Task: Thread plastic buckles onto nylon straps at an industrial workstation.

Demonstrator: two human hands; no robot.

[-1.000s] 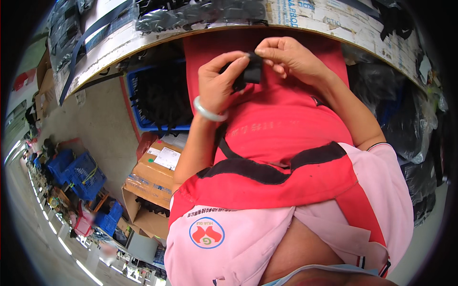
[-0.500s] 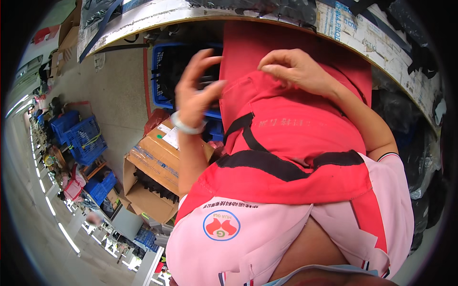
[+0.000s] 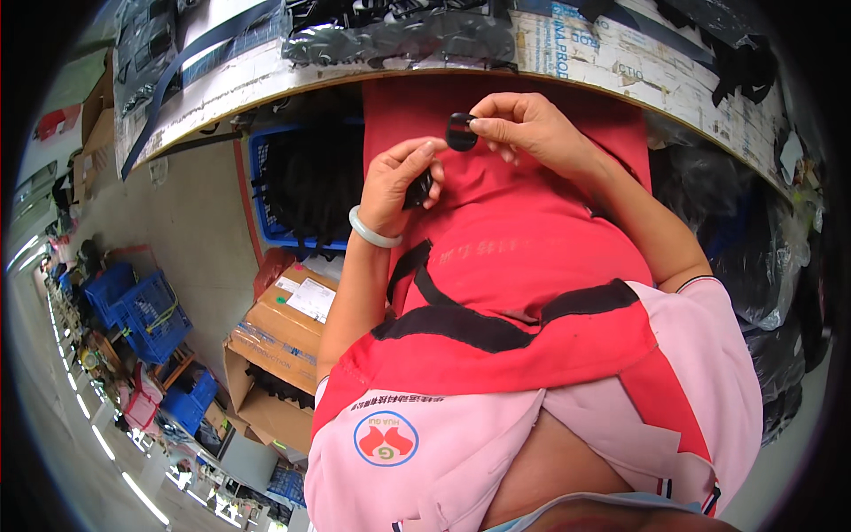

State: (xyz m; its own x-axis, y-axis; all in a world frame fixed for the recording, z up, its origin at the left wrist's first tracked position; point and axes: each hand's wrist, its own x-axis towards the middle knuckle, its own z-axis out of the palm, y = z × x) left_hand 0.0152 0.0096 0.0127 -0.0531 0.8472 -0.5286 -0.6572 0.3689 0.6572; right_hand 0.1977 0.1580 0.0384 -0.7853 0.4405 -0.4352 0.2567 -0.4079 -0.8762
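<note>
Over the red apron [image 3: 519, 235], my right hand [image 3: 536, 135] pinches a small flat black piece with a rounded outline [image 3: 460, 133] between thumb and fingertips. My left hand [image 3: 392, 184], with a pale bangle on its wrist, is curled around black pieces [image 3: 418, 189]; their exact kind is partly hidden by the fingers. The left fingertips come close to the lower left side of the rounded piece, and I cannot tell whether they touch it. Both hands are just on my side of the worktable edge.
The worktable [image 3: 612, 66] curves across the top, bearing black parts in clear plastic [image 3: 399, 40] and dark straps. Below it at left stands a blue crate [image 3: 259, 177] of black items. An open cardboard box [image 3: 266, 332] is beside my left arm, and bagged black goods [image 3: 753, 257] lie at right.
My left hand has closed from spread fingers and moved in toward the right. The right hand now displays a rounded black piece at its fingertips. The view has shifted, showing more of the tabletop.
</note>
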